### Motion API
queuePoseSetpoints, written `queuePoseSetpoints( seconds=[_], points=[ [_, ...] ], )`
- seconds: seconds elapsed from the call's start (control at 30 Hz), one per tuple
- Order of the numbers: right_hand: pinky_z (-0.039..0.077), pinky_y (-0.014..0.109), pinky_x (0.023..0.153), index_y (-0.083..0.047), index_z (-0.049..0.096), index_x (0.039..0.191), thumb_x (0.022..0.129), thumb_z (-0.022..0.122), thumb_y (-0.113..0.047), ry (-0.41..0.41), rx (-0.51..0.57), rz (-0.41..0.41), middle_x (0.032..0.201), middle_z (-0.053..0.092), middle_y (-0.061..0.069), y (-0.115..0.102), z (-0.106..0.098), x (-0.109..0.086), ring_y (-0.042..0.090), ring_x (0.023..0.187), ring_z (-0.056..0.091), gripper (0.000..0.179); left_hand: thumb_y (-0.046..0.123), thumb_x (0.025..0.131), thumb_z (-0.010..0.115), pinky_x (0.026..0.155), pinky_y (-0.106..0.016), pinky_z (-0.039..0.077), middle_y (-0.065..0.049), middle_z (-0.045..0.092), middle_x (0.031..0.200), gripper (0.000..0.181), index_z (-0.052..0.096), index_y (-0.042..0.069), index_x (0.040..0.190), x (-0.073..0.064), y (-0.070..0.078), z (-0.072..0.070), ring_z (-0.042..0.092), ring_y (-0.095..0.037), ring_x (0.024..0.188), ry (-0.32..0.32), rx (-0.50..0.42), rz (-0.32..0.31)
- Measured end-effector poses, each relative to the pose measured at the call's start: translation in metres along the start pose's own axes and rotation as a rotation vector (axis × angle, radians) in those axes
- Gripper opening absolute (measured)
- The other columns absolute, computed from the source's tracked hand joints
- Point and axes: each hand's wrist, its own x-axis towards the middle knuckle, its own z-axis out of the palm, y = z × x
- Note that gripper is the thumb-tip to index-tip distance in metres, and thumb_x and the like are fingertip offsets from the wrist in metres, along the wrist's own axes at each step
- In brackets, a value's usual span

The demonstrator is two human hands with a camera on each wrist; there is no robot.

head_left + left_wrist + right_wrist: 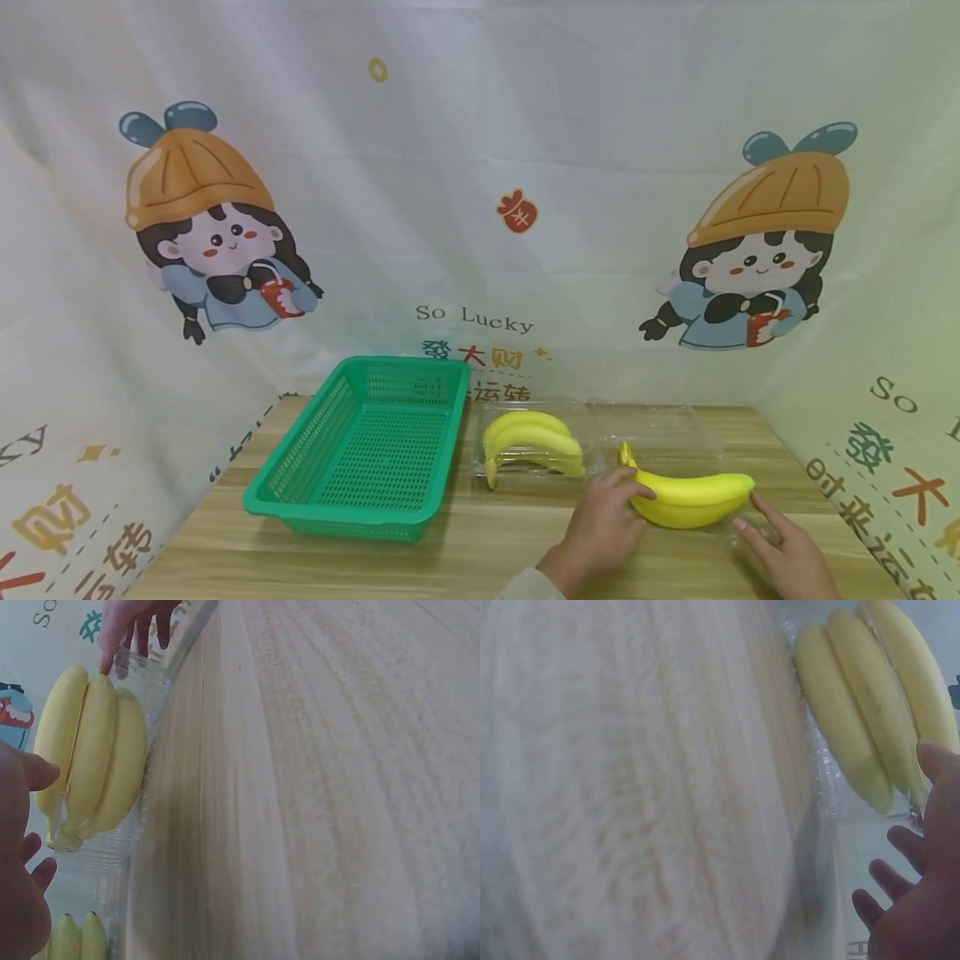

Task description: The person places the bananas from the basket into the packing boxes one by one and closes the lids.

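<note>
A bunch of yellow bananas [690, 500] lies on its side in a clear plastic container [124, 844] on the right of the table. At the stem end, my left hand [603, 517] lays a finger on the bananas. The left wrist view shows that hand beside them, its other fingers loosely bent. My right hand [787, 550] is at the opposite end, fingers spread and forefinger at the tip. In the right wrist view, its fingers [889, 881] extend beside the container and bananas [855, 712].
A green plastic basket [446, 492] stands on the left of the wooden table [510, 533]. Between it and my hands, another banana bunch [532, 433] sits in a clear container. A transparent lid [660, 425] stands open behind the right bunch. Printed cloth [585, 108] surrounds the table.
</note>
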Motion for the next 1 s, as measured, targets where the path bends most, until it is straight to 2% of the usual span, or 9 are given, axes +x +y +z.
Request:
queuePoseSetpoints(
  seconds=[0.23, 0.27, 0.4, 0.47, 0.5, 0.67, 0.83, 1.0],
  points=[
    [0.029, 0.071, 0.096, 0.012, 0.026, 0.145, 0.101, 0.046, -0.045, 0.022, -0.004, -0.017, 0.143, 0.029, 0.039, -0.005, 0.000, 0.000, 0.062, 0.124, 0.031, 0.074, 0.008, 0.077, 0.074, 0.100, -0.040, 0.043, 0.005, 0.054, 0.135, 0.036, 0.070, 0.026, 0.108, -0.007, -0.007, 0.007, 0.047, -0.019, 0.125, 0.092, -0.196, -0.175],
    [0.029, 0.071, 0.096, 0.012, 0.027, 0.145, 0.101, 0.046, -0.044, 0.019, -0.001, -0.015, 0.142, 0.029, 0.039, -0.006, -0.001, 0.000, 0.061, 0.121, 0.036, 0.074, 0.009, 0.078, 0.074, 0.100, -0.040, 0.043, 0.004, 0.055, 0.133, 0.035, 0.070, 0.025, 0.108, -0.008, -0.008, 0.008, 0.047, -0.020, 0.124, 0.104, -0.231, -0.199],
    [0.028, 0.070, 0.099, 0.011, 0.023, 0.147, 0.101, 0.045, -0.048, -0.028, 0.025, 0.020, 0.144, 0.025, 0.040, -0.011, -0.002, 0.002, 0.060, 0.125, 0.032, 0.078, 0.011, 0.081, 0.074, 0.101, -0.042, 0.043, 0.000, 0.057, 0.129, 0.030, 0.069, 0.021, 0.109, -0.011, -0.011, 0.012, 0.049, -0.021, 0.121, 0.139, -0.344, -0.277],
    [0.026, 0.069, 0.101, 0.010, 0.020, 0.148, 0.100, 0.044, -0.050, -0.054, 0.042, 0.045, 0.146, 0.021, 0.039, -0.013, -0.003, 0.004, 0.059, 0.128, 0.028, 0.081, 0.011, 0.081, 0.075, 0.101, -0.042, 0.042, -0.001, 0.057, 0.127, 0.030, 0.069, 0.018, 0.110, -0.011, -0.012, 0.012, 0.051, -0.022, 0.120, 0.153, -0.389, -0.296],
    [0.024, 0.068, 0.102, 0.009, 0.019, 0.149, 0.100, 0.044, -0.051, -0.068, 0.049, 0.060, 0.147, 0.019, 0.039, -0.014, -0.004, 0.004, 0.060, 0.130, 0.021, 0.082, 0.011, 0.082, 0.075, 0.101, -0.043, 0.042, -0.001, 0.058, 0.126, 0.030, 0.069, 0.017, 0.110, -0.011, -0.012, 0.013, 0.052, -0.022, 0.120, 0.156, -0.409, -0.302],
    [0.022, 0.068, 0.103, 0.007, 0.014, 0.151, 0.100, 0.042, -0.054, -0.097, 0.070, 0.112, 0.149, 0.015, 0.039, -0.016, -0.006, 0.009, 0.059, 0.133, 0.016, 0.084, 0.008, 0.081, 0.077, 0.097, -0.039, 0.046, 0.003, 0.059, 0.122, 0.031, 0.068, 0.016, 0.109, -0.009, -0.016, 0.013, 0.056, -0.023, 0.115, 0.162, -0.491, -0.321],
    [0.022, 0.070, 0.102, 0.003, 0.010, 0.152, 0.099, 0.041, -0.055, -0.082, 0.108, 0.130, 0.149, 0.015, 0.040, -0.015, -0.006, 0.012, 0.059, 0.132, 0.017, 0.085, 0.004, 0.078, 0.078, 0.089, -0.036, 0.050, 0.004, 0.060, 0.118, 0.033, 0.068, 0.014, 0.107, -0.007, -0.016, 0.015, 0.058, -0.026, 0.108, 0.184, -0.555, -0.334],
    [0.025, 0.070, 0.100, 0.007, 0.014, 0.151, 0.100, 0.042, -0.051, -0.030, 0.130, 0.091, 0.148, 0.018, 0.039, -0.011, -0.004, 0.014, 0.059, 0.131, 0.022, 0.082, 0.003, 0.076, 0.079, 0.087, -0.035, 0.051, 0.004, 0.059, 0.116, 0.037, 0.067, 0.014, 0.109, -0.006, -0.013, 0.016, 0.058, -0.027, 0.107, 0.206, -0.611, -0.399]
  ],
)
